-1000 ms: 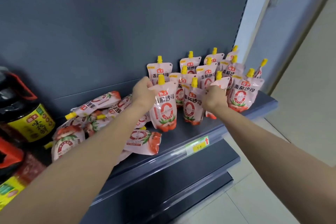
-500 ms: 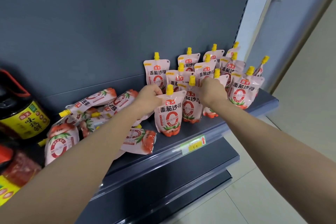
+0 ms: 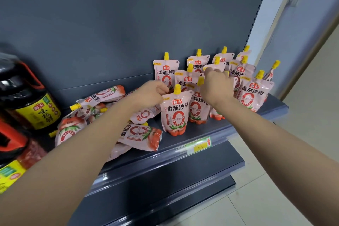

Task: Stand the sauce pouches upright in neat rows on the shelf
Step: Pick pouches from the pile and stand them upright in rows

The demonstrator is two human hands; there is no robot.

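Pink tomato sauce pouches with yellow caps fill the dark grey shelf (image 3: 229, 130). Several stand upright in rows at the right, such as the back pouch (image 3: 166, 73) and the right front pouch (image 3: 252, 95). A heap of pouches (image 3: 102, 97) lies flat to the left, with one flat pouch (image 3: 141, 135) near the shelf's front edge. The front pouch (image 3: 175, 115) stands upright on the shelf; my left hand (image 3: 152, 94) pinches its top left corner. My right hand (image 3: 216, 86) is closed over the top of a standing pouch (image 3: 216, 115) behind it, hiding most of that pouch.
A big dark soy sauce jug (image 3: 27, 101) with a yellow label stands at far left, above red and yellow packages (image 3: 11, 172). A green and yellow price tag (image 3: 199, 146) sits on the shelf lip. A lower shelf (image 3: 183, 181) juts out below. Floor and wall lie to the right.
The front pouch came down from my left hand's lift and now stands on the shelf, left of the front row. My right hand shifted slightly back and up among the standing pouches.
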